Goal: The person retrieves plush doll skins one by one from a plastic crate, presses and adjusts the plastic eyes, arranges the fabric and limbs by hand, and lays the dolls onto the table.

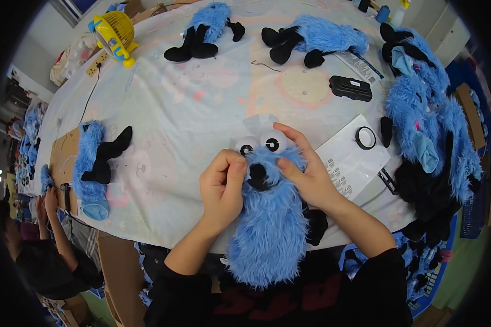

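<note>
A blue furry plush toy (270, 234) with a black nose and two round white eyes with black pupils lies upright before me, its body over the table's near edge. My left hand (223, 182) pinches at the eye on the left, fingers curled and closed; anything small between them is hidden. The toy's head is gripped on its right side by my right hand (308, 169), with the thumb on the fur beside the nose and a finger behind the right eye. A clear film piece (262, 124) stands up behind the eyes.
Blue plush toys lie at the left (90, 163), at the back and piled at the right. Around them are a yellow fan (114, 35), black case (351, 88), white sheet (346, 158) and tape roll (365, 138). Another person (54, 250) works at far left.
</note>
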Tool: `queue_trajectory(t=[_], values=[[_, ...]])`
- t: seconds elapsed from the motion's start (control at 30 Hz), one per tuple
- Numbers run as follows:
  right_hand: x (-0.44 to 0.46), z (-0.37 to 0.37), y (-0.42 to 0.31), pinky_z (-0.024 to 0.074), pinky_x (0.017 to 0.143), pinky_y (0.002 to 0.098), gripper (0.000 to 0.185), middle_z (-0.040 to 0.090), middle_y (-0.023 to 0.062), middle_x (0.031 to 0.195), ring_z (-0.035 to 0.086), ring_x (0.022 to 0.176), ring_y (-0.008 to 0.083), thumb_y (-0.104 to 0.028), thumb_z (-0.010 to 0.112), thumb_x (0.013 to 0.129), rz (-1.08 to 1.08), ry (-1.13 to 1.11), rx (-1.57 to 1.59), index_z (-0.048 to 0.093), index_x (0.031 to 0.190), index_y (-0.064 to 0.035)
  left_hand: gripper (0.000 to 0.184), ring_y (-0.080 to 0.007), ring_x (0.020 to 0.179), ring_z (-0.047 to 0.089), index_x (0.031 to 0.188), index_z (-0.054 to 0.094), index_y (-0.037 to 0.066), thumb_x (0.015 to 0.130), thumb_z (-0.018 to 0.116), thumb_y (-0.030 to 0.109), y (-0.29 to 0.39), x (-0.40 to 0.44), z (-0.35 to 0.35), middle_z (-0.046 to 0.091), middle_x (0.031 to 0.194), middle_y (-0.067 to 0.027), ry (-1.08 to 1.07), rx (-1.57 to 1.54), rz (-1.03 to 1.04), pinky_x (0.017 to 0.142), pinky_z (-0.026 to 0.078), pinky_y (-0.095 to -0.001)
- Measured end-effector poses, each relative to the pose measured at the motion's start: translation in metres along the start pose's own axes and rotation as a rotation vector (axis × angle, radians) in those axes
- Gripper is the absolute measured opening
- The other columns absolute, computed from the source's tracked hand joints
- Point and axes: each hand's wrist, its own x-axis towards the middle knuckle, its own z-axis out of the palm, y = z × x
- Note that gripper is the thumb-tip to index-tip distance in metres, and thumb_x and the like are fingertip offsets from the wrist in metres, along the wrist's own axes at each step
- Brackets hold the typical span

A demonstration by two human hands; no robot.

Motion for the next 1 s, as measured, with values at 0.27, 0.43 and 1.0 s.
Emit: queue_trajectory(t=[0.27, 0.43, 1.0], values=[[0.005, -0.005, -0.025, 0.0424, 0.068, 0.0257, 0.047, 0.053, 0.0079, 0.092, 0.050, 0.073, 0.0210, -0.009, 0.066, 0.070, -0.611, -0.204, -0.864, 0.050, 0.114, -0.0053, 0.005, -0.0124, 0.051, 0.039, 0.075, 0.053, 0.002, 0.078, 0.056, -0.001, 0.001, 0.003, 0.003, 0.048, 0.063, -0.0028, -0.001, 0.347, 0.200, 0.048, 0.035, -0.0216], [-0.001, -0.002, -0.019, 0.0425, 0.067, 0.0272, 0.033, 0.053, 0.0066, 0.088, 0.050, 0.075, 0.0197, -0.008, 0.065, 0.069, -0.489, -0.163, -0.931, 0.055, 0.100, -0.0048, 0.014, -0.0140, 0.050, 0.042, 0.072, 0.053, 0.003, 0.077, 0.064, 0.011, 0.013, -0.006, 0.016, 0.048, 0.058, -0.0030, 0.166, 0.266, 0.285, 0.046, 0.036, -0.0227], [-0.001, 0.001, -0.020, 0.0401, 0.064, 0.0261, 0.019, 0.053, 0.0063, 0.082, 0.047, 0.072, 0.0191, -0.003, 0.061, 0.072, -0.492, -0.097, -0.716, 0.055, 0.089, -0.0037, 0.034, -0.0161, 0.044, 0.046, 0.065, 0.050, 0.005, 0.070, 0.070, 0.032, 0.010, -0.025, 0.018, 0.049, 0.055, -0.0045, -0.187, 1.010, 0.084, 0.037, 0.035, -0.0249]])
